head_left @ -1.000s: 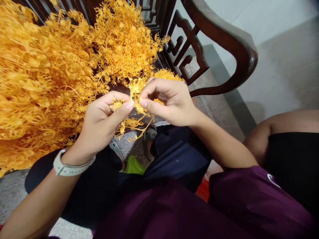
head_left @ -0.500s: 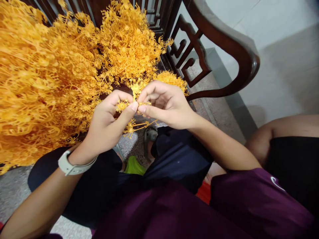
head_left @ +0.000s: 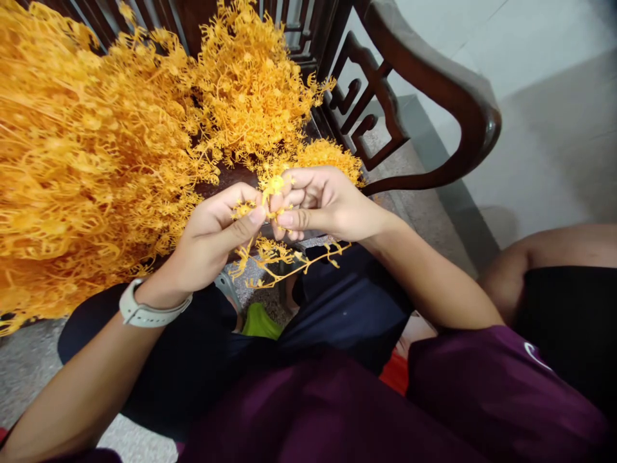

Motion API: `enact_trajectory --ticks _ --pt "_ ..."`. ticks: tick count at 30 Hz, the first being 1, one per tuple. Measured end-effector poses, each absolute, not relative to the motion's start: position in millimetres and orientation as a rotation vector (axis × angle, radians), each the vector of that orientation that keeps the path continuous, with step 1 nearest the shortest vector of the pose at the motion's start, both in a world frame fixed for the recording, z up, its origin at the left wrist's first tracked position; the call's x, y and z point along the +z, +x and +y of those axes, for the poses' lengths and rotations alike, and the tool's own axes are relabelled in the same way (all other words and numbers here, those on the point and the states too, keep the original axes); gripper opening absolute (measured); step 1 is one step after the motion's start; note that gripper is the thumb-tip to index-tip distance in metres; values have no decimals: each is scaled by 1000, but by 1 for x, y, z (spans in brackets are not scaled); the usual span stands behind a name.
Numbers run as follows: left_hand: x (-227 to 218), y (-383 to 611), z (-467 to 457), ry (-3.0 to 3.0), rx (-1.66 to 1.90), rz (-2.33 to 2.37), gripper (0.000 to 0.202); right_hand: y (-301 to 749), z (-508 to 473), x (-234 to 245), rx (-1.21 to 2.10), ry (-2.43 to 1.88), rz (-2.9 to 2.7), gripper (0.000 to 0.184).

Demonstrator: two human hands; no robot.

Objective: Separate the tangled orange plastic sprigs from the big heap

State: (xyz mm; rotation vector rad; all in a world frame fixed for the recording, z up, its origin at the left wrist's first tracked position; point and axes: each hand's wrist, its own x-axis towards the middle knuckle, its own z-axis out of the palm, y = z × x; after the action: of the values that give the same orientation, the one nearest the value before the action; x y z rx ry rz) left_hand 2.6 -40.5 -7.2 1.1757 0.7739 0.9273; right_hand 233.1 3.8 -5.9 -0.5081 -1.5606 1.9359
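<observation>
Head camera: Two hands meet over one yellow sprig at the front of the chair

And here we are, up close at the chair's front edge, where the sprig sits between both sets of fingertips. The left hand has it nipped between thumb and forefinger, a small hold that looks meant to steady a thin stem without crushing the blossoms. Over to the right hand, thumb and fingers folded in on the sprig's other side, bits of yellow peeking out; bracing from both sides probably stops it twisting. Exactly which finger bears the load, I can't tell.

Below, a twig dangles just in front of the chair, above the lap; whether it joins the sprig is hidden by the fingers.

Now look at that big yellow pile, heaped across the chair's left side and up against its back, seemingly put there to be within easy reach. A smaller bunch lies by the chair's armrest, just behind the right hand, and the seat likely carries its weight.
</observation>
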Motion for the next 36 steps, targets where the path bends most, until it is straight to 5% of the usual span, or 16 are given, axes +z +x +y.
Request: enact_trajectory --ticks 36 --pt "-7 11 -59 890 671 314 23 232 -6 -27 2259 110 -1415 29"
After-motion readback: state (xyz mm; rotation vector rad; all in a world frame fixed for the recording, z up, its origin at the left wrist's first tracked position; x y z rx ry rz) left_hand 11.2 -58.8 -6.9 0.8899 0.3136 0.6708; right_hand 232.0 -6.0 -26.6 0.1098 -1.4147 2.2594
